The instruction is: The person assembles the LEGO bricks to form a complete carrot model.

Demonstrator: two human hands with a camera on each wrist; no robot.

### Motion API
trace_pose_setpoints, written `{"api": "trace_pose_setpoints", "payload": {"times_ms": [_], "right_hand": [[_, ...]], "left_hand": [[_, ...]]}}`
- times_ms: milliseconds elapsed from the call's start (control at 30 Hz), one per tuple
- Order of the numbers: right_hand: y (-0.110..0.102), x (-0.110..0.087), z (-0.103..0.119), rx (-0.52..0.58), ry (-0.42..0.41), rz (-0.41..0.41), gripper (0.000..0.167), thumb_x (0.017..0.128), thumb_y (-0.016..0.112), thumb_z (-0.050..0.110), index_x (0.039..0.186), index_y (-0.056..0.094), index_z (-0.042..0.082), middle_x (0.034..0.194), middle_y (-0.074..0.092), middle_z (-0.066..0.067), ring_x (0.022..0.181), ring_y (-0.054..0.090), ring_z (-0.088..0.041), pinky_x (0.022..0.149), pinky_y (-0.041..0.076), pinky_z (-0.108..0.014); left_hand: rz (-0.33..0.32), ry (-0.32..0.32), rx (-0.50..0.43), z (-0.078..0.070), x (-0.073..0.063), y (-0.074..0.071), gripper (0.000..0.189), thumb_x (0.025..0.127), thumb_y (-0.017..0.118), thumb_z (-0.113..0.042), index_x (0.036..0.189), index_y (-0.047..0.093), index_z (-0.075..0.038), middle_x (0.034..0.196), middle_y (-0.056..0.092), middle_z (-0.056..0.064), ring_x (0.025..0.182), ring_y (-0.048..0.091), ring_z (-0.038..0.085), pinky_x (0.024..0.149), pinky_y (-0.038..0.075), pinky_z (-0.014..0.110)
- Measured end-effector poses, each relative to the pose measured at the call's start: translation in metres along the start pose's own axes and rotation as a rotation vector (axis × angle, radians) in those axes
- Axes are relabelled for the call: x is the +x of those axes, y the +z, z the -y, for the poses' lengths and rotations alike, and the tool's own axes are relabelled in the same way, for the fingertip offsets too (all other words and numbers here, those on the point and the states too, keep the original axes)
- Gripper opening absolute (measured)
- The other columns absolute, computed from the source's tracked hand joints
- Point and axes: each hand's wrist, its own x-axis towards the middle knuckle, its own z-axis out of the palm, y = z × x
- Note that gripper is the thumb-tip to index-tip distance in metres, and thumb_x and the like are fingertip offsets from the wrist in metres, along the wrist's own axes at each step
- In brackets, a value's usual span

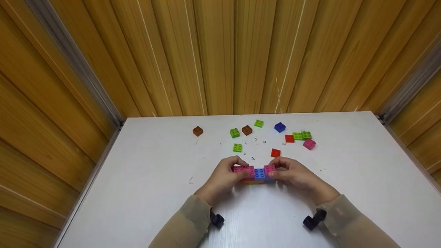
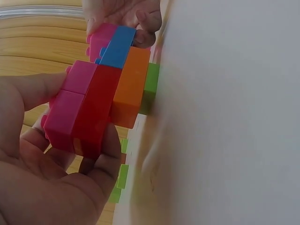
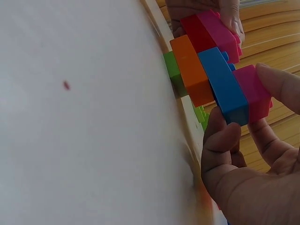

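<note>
Between both hands is a stack of toy building bricks. Its lowest brick is green (image 2: 150, 79), under an orange brick (image 3: 190, 68). Above the orange lie a red brick (image 2: 97, 105) and a blue brick (image 3: 224, 86) side by side. Pink bricks (image 2: 68, 117) top the red one, and another pink brick (image 3: 253, 91) sits on the blue one's outer end, leaving blue studs bare between. My left hand (image 1: 224, 177) grips the pink and red end with thumb and fingers. My right hand (image 1: 299, 175) pinches the blue and pink end.
Loose bricks lie beyond the hands on the white table (image 1: 144, 179): brown (image 1: 197, 131), green (image 1: 237, 147), dark blue (image 1: 280, 127), pink (image 1: 309, 144) and flat red pieces (image 1: 275, 152). Wood-patterned walls (image 1: 220, 58) border the table at the back and sides.
</note>
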Motion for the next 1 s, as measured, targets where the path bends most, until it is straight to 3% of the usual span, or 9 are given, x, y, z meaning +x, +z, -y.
{"api": "trace_pose_setpoints", "payload": {"times_ms": [200, 400, 600, 767, 1000], "right_hand": [[-0.005, 0.002, 0.003, -0.060, 0.003, 0.026, 0.043, 0.106, 0.080, 0.026, 0.139, 0.066, 0.001, 0.125, 0.069, -0.006, 0.097, 0.068, -0.023, 0.083, 0.060, -0.029], [-0.016, 0.003, 0.006, -0.029, 0.051, -0.002, 0.047, 0.109, 0.076, 0.031, 0.143, 0.066, 0.000, 0.121, 0.076, 0.000, 0.099, 0.073, -0.021, 0.086, 0.062, -0.030], [-0.032, 0.005, 0.009, 0.041, 0.066, -0.099, 0.040, 0.114, 0.067, 0.031, 0.140, 0.070, 0.000, 0.114, 0.080, 0.007, 0.100, 0.075, -0.013, 0.082, 0.060, -0.027], [-0.054, 0.004, 0.013, 0.033, 0.098, -0.226, 0.030, 0.117, 0.061, 0.031, 0.134, 0.075, 0.009, 0.116, 0.077, 0.011, 0.106, 0.071, -0.011, 0.090, 0.059, -0.027], [-0.090, 0.004, 0.027, -0.066, 0.102, -0.439, 0.044, 0.116, 0.062, 0.044, 0.144, 0.067, 0.011, 0.111, 0.071, 0.019, 0.112, 0.066, -0.012, 0.098, 0.056, -0.025]], "left_hand": [[0.006, -0.008, 0.003, 0.001, -0.002, -0.002, 0.015, 0.104, 0.083, -0.028, 0.118, 0.081, -0.023, 0.131, 0.075, -0.001, 0.126, 0.063, 0.022, 0.111, 0.060, 0.038], [0.008, -0.007, -0.012, 0.001, -0.003, -0.001, 0.015, 0.104, 0.083, -0.028, 0.119, 0.083, -0.024, 0.132, 0.076, -0.001, 0.129, 0.064, 0.022, 0.114, 0.061, 0.040], [-0.006, 0.011, -0.026, 0.001, -0.003, -0.003, 0.016, 0.104, 0.084, -0.025, 0.120, 0.085, -0.021, 0.129, 0.077, 0.001, 0.125, 0.066, 0.021, 0.108, 0.061, 0.035], [0.005, 0.012, -0.034, 0.001, -0.002, 0.000, 0.016, 0.104, 0.083, -0.023, 0.119, 0.085, -0.022, 0.128, 0.077, 0.001, 0.122, 0.066, 0.020, 0.105, 0.060, 0.032], [-0.004, 0.001, -0.010, 0.000, -0.001, 0.002, 0.013, 0.105, 0.083, -0.024, 0.118, 0.086, -0.025, 0.126, 0.076, -0.001, 0.121, 0.065, 0.020, 0.104, 0.059, 0.032]]}}
